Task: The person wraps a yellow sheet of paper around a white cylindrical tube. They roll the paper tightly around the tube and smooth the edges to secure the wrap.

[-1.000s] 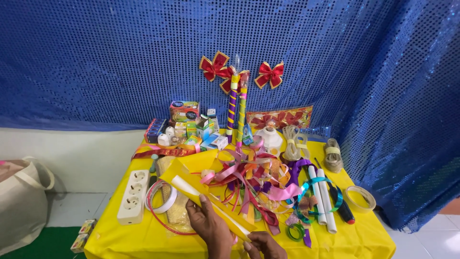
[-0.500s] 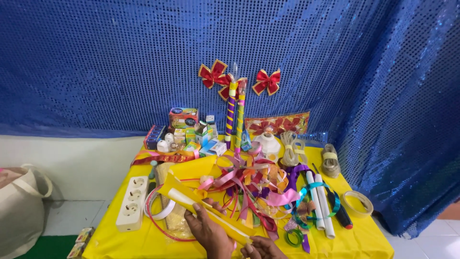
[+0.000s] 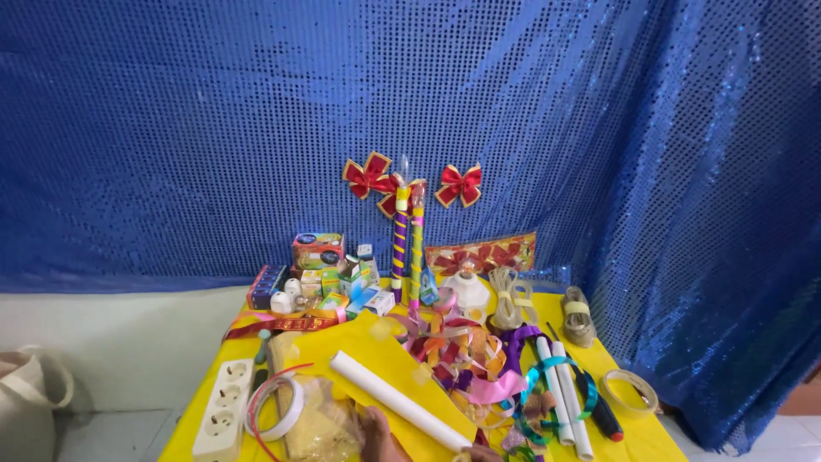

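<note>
A white paper roll (image 3: 398, 400) is laid diagonally across yellow paper (image 3: 376, 355); a hand (image 3: 376, 436) is glimpsed beneath it, grip unreadable. The roll could be nudged into the ribbons (image 3: 466, 359).

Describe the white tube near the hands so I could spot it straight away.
Start at the yellow table before the blue sequin curtain. At its front edge, a white tube lies diagonally on yellow paper. Unlike the two upright striped sticks behind, it is plain and lying flat.
</note>
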